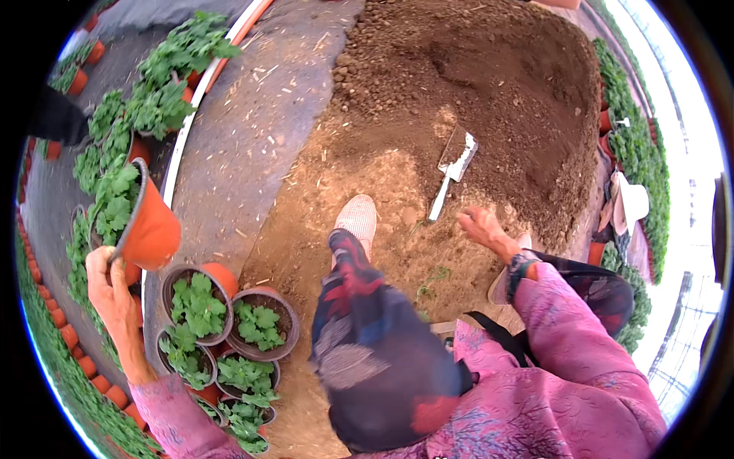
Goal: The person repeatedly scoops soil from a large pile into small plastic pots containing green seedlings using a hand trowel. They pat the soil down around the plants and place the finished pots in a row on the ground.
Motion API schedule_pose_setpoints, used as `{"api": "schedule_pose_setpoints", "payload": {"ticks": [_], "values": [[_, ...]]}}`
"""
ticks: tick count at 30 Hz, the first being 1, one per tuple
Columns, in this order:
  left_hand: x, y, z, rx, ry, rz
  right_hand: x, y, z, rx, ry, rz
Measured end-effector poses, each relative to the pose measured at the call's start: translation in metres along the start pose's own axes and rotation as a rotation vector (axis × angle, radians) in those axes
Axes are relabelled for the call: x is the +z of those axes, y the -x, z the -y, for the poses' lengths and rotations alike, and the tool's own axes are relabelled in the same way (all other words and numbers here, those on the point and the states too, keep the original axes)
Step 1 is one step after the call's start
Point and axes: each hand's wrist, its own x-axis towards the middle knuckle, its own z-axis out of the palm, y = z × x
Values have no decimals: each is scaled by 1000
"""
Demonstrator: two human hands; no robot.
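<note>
My left hand (114, 292) grips the rim of an orange plastic plant pot (152, 226), which is tilted on its side with a leafy green plant (116, 198) in it. The pot is up beside other potted plants at the left. My right hand (484, 226) holds nothing; its fingers are loosely curled over the soil. Just left of it a metal hand trowel (456, 166) with a pale handle lies on the ground, its blade towards the soil heap. Several potted plants (198, 307) stand close together below the left hand's pot.
A large heap of brown soil (516, 86) fills the upper right. A white and orange edging pipe (183, 135) runs along the ground cloth at the left. Rows of potted plants (642, 155) line both sides. A white hat (633, 201) lies at the right. Part of another person (60, 117) shows at far left.
</note>
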Motion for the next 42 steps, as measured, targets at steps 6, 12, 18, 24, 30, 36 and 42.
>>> {"api": "schedule_pose_setpoints", "payload": {"ticks": [6,12,18,24,30,36,42], "values": [[92,-16,-120,244,162,176,26,-53,39,488,-425,-71],[234,-12,-215,360,391,328,33,-69,31,611,-695,-165],[319,25,-240,467,501,602,50,-23,-6,564,-1253,-273],[292,17,-249,617,119,496,78,37,-30,657,-1020,-417],[300,-14,-271,624,19,505,48,-68,-109,286,-435,-661],[335,-46,-289,750,249,691,-38,-144,-112,565,-1099,-372],[351,-66,-300,577,424,952,-37,-107,-92,483,-1124,-308]]}}
